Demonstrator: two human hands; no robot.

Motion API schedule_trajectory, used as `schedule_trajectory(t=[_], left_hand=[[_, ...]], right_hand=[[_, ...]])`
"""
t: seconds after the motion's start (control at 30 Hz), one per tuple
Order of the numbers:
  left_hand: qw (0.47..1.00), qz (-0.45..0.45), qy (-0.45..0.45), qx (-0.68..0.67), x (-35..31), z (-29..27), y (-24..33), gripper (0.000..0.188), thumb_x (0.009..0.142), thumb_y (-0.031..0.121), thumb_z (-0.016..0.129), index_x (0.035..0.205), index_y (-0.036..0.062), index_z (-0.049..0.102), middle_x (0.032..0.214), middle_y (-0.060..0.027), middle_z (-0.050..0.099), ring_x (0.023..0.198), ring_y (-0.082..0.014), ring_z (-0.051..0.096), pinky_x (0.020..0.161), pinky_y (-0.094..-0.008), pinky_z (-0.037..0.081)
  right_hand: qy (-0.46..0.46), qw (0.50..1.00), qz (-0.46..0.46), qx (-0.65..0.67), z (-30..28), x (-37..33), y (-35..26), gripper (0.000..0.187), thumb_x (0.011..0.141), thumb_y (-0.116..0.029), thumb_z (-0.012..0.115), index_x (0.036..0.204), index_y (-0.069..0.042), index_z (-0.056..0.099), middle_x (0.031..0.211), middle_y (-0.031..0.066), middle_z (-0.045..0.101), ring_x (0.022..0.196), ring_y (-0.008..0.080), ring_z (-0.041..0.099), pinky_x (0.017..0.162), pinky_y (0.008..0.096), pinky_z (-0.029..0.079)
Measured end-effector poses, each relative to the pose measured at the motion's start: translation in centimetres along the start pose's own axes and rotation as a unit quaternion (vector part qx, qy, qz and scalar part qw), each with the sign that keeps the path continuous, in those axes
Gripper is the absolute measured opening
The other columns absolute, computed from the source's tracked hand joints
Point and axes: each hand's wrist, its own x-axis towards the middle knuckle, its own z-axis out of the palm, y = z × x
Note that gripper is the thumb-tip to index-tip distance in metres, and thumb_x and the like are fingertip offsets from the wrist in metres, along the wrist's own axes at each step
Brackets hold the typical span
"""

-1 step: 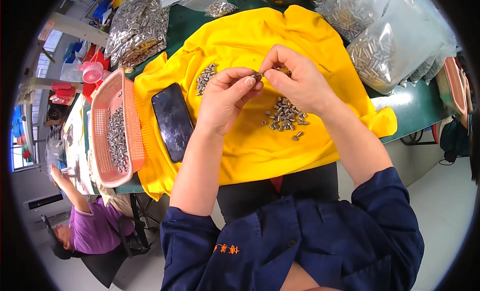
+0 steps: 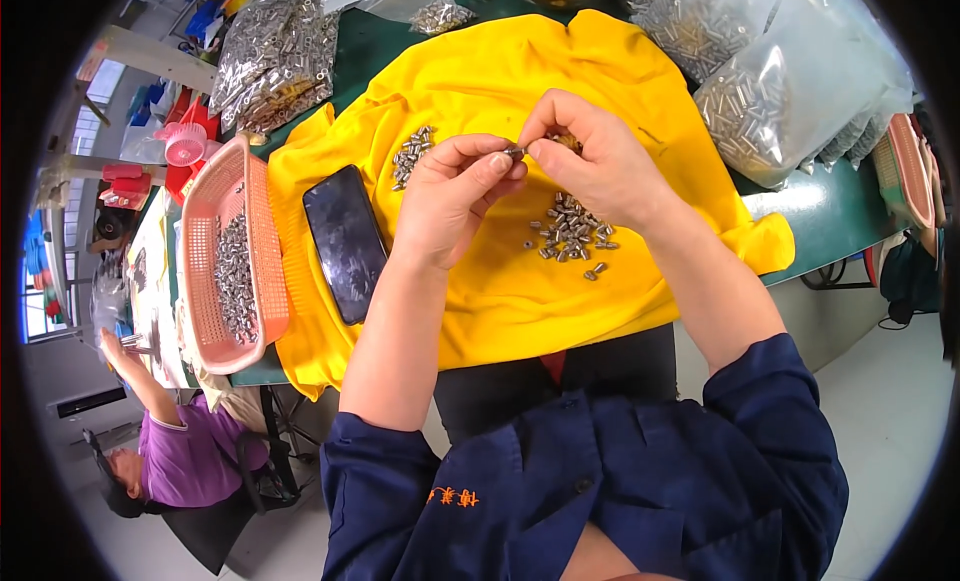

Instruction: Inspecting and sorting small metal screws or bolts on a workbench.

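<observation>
Over a yellow cloth, my hands meet in front of me. My left hand pinches a small dark metal part between thumb and forefinger. The thumb and forefinger of my right hand are closed at the other end of this part; whether they grip a second piece is too small to tell. Below my right hand lies a loose pile of short silvery metal cylinders. A smaller pile of similar metal pieces rests beyond my left wrist. Some brassy pieces show partly behind my right fingers.
A black phone lies left of my forearm, beside a pink basket holding small metal parts. Clear bags of metal parts stand at the back left and right on the green table. A person in purple sits at left.
</observation>
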Motion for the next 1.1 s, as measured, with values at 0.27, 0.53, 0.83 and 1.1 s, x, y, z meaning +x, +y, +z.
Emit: schedule_trajectory(t=[0.27,0.53,0.83,1.1], left_hand=[[0.99,0.037,0.037,0.129,-0.1,0.3,-0.2,0.012,0.076,-0.001,0.058,0.088,-0.0028,0.057,0.081,-0.0095,0.061,0.073,-0.0158,0.059,0.07,-0.0252,0.048],[0.983,0.057,0.084,0.153,0.5,0.2,0.1,0.011,0.075,-0.002,0.058,0.086,-0.0037,0.059,0.079,-0.0081,0.061,0.071,-0.0145,0.059,0.068,-0.0233,0.047],[0.747,0.207,-0.114,0.622,-1.0,2.9,-0.2,0.015,0.068,0.004,0.061,0.084,0.0043,0.062,0.087,-0.0059,0.061,0.082,-0.0167,0.058,0.074,-0.0241,0.044],[0.578,0.057,0.051,0.813,-0.1,-2.4,5.7,0.014,0.071,0.017,0.058,0.078,0.0051,0.062,0.078,-0.0116,0.059,0.076,-0.0272,0.056,0.068,-0.0349,0.045]], right_hand=[[0.012,0.983,-0.093,-0.16,0.4,-0.4,0.5,0.005,0.073,-0.004,0.049,0.077,-0.002,0.047,0.062,0.0055,0.048,0.052,0.0124,0.045,0.048,0.0237,0.036],[0.052,0.997,0.017,-0.049,-0.1,0.6,1.0,0.01,0.075,-0.012,0.05,0.078,-0.003,0.052,0.062,0.0038,0.051,0.057,0.0134,0.049,0.053,0.0249,0.039],[0.107,0.993,0.034,0.044,-1.8,1.1,2.1,0.008,0.078,-0.009,0.049,0.081,-0.002,0.051,0.066,-0.0035,0.047,0.059,0.003,0.04,0.051,0.0172,0.033],[0.102,0.995,-0.011,-0.002,-0.9,1.0,1.5,0.009,0.076,-0.01,0.05,0.081,-0.002,0.052,0.066,-0.0024,0.049,0.056,0.0041,0.041,0.05,0.0195,0.035]])
